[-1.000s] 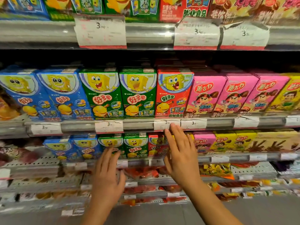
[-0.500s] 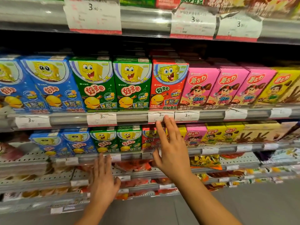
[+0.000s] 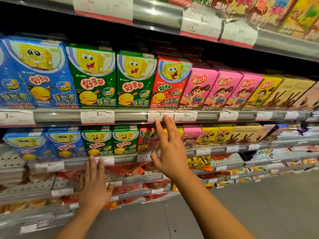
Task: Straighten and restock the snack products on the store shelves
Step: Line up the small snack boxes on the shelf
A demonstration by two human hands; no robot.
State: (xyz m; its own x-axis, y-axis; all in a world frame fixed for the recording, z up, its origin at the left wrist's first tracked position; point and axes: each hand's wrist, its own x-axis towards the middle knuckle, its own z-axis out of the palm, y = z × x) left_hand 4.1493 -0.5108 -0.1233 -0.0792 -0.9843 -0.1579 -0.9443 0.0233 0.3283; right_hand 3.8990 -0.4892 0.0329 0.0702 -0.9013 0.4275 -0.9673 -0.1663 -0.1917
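Snack boxes stand in rows on two shelves. The upper row runs blue (image 3: 39,75), green (image 3: 93,76), red (image 3: 170,82), pink (image 3: 200,87), then yellow (image 3: 264,91). The lower row repeats smaller boxes, with a red box (image 3: 146,138) near its middle. My right hand (image 3: 170,147) is raised with straight spread fingers in front of that red box, fingertips by the upper shelf rail (image 3: 131,115). My left hand (image 3: 95,183) is lower, fingers straight, fingertips at the lower shelf rail (image 3: 77,162). Neither hand holds anything.
Red snack bags (image 3: 126,169) lie on perforated shelves below the boxes. Price tags (image 3: 97,116) hang along the rails. More boxes (image 3: 276,12) fill the top shelf. Grey floor (image 3: 259,204) runs along the aisle at the lower right.
Both hands kept their open pose in front of the lower row. The view has tilted and shifted to the right along the shelves.
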